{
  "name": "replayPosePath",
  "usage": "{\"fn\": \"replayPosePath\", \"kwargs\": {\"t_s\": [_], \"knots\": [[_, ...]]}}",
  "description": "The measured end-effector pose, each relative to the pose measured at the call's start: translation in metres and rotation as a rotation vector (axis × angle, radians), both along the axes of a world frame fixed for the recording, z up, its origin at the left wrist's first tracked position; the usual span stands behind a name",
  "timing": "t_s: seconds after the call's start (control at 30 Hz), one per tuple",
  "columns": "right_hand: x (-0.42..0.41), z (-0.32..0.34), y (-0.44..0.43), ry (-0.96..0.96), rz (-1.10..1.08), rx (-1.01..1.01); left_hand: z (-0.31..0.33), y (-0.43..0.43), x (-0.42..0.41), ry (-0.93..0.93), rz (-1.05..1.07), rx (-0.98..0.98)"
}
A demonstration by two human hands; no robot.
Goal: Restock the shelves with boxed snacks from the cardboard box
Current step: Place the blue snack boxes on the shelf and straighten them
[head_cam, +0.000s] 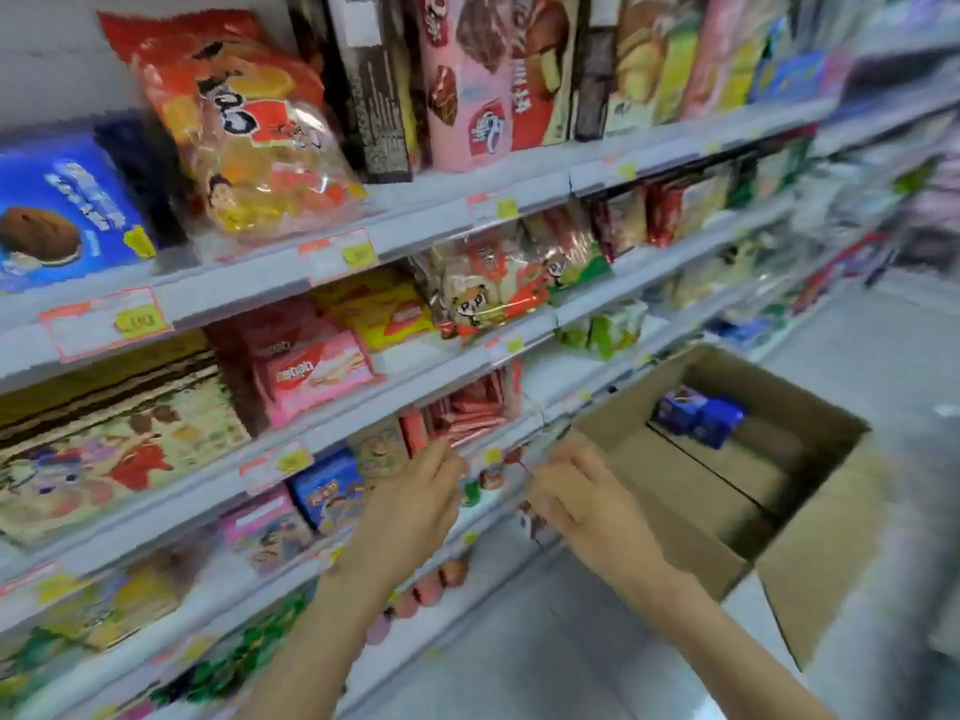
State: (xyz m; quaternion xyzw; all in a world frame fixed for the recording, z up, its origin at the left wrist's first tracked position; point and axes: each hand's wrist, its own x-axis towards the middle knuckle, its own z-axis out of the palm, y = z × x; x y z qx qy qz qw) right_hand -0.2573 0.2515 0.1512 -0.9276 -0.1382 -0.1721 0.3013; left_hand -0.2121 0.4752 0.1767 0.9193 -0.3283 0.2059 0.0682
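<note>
Small blue snack cartons (698,414) lie in the open brown cardboard box (826,532) on the floor. They are likely light and stiff with crushable corners, so best gripped across the broad faces. The left hand (415,504) and right hand (582,504) are at the slim red boxes (467,413) on the grey metal shelves (249,283). Blur hides whether either hand grips anything.

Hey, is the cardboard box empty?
No, a few blue snack boxes sit at the far end of the cardboard box.

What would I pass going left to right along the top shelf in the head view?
Blue cookie box → orange bag → dark box → pink box → yellow box.
</note>
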Motion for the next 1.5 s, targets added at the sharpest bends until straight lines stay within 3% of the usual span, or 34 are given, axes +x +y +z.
{"fn": "replayPosePath", "kwargs": {"t_s": [0.17,0.43,0.6,0.9,1.27,1.4,1.5], "knots": [[-0.051,-0.015,-0.080,0.061,-0.308,-0.008,-0.032,-0.095,0.002,0.187,-0.219,0.000],[-0.119,-0.034,-0.197,0.155,-0.603,0.066,-0.037,-0.245,-0.017,0.212,-0.529,-0.074],[-0.150,-0.053,-0.271,0.215,-0.708,0.106,-0.059,-0.322,-0.026,0.357,-0.541,-0.125],[-0.128,-0.074,-0.379,0.330,-0.624,0.095,-0.079,-0.400,-0.023,0.414,-0.398,-0.114],[0.037,-0.104,-0.471,0.439,-0.386,-0.022,-0.129,-0.474,0.078,0.429,-0.254,-0.142],[0.083,-0.116,-0.503,0.469,-0.322,-0.041,-0.146,-0.521,0.119,0.427,-0.227,-0.038],[0.100,-0.130,-0.530,0.523,-0.312,-0.028,-0.156,-0.556,0.152,0.542,-0.238,0.036]]}}
